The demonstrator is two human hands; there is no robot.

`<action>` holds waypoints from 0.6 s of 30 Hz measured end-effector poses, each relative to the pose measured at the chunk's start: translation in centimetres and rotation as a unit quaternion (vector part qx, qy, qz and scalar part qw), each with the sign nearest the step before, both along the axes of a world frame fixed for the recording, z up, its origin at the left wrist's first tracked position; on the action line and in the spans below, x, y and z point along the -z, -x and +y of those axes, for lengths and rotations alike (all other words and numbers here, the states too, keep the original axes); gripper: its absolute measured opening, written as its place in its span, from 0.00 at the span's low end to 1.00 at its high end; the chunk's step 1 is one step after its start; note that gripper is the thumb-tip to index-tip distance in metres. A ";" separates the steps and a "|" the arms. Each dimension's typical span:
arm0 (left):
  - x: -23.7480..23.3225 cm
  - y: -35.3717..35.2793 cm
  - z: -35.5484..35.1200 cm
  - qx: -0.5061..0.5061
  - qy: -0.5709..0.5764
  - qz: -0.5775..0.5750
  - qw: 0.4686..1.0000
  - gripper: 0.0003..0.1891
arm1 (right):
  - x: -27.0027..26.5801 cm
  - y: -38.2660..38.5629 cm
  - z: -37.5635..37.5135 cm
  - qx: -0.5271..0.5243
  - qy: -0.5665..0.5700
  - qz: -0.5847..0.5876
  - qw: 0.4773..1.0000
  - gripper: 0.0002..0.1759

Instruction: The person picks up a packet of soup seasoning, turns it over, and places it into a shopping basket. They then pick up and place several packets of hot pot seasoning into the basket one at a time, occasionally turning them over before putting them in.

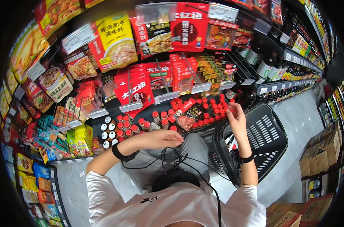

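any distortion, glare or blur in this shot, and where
Head view: strong fisheye distortion, bending the right-hand shelf edge, with blackened corners; head view: pale sheen on the floor beside the black basket; head view: fine print on the price tags too small to read.

Whether the right grip point(236, 114) touches the bottles point(216, 111) beyond it cannot be told; their labels are too small to read, and a packet point(186, 118) covers parts of some. The right forearm point(246, 142) hides part of the basket point(279, 132), whose contents barely show. The price tags point(78, 39) are unreadable too. The shirt point(172, 206) and lower cartons point(312, 211) run off the bottom edge, the highest packets point(61, 13) off the top.
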State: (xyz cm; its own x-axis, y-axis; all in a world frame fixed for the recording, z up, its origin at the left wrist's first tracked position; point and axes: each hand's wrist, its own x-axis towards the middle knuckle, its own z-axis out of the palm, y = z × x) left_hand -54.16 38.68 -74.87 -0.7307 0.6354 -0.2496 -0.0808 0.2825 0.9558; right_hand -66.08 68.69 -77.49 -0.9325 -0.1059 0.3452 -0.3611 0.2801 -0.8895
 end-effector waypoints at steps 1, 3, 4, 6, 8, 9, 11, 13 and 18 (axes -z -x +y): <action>-0.2 -0.8 -0.9 -0.013 -0.003 -0.001 1.000 0.15 | -1.2 -1.2 -1.6 -0.014 0.003 -0.019 1.000 0.16; -0.7 -2.3 -2.4 -0.038 -0.012 0.023 0.999 0.15 | -1.4 -1.5 -3.8 -0.053 -0.005 -0.018 0.998 0.16; -0.9 -2.9 -3.0 -0.058 -0.035 0.019 0.998 0.15 | -1.7 -1.6 -4.9 -0.063 -0.025 -0.019 0.997 0.16; -1.3 -3.8 -4.1 -0.096 -0.082 0.013 0.992 0.14 | -2.0 -1.3 -7.0 -0.086 -0.027 0.001 0.996 0.16; -2.3 -4.3 -5.2 -0.129 -0.093 0.032 0.987 0.13 | -2.9 -1.3 -9.2 -0.103 -0.030 0.011 0.994 0.16; -3.0 -4.4 -5.7 -0.140 -0.095 0.040 0.985 0.13 | -4.0 -1.6 -10.3 -0.108 -0.031 0.010 0.994 0.16; -4.7 -4.4 -7.1 -0.158 -0.080 0.041 0.983 0.13 | -4.9 -1.5 -12.0 -0.130 -0.029 0.041 0.990 0.16; -7.7 -4.6 -8.3 -0.208 -0.040 0.111 0.971 0.13 | -6.4 -1.5 -13.6 -0.157 -0.020 0.048 0.986 0.16; -11.3 -0.1 -11.9 -0.324 -0.059 0.297 0.896 0.14 | -11.4 0.5 -17.3 -0.190 -0.039 0.095 0.976 0.13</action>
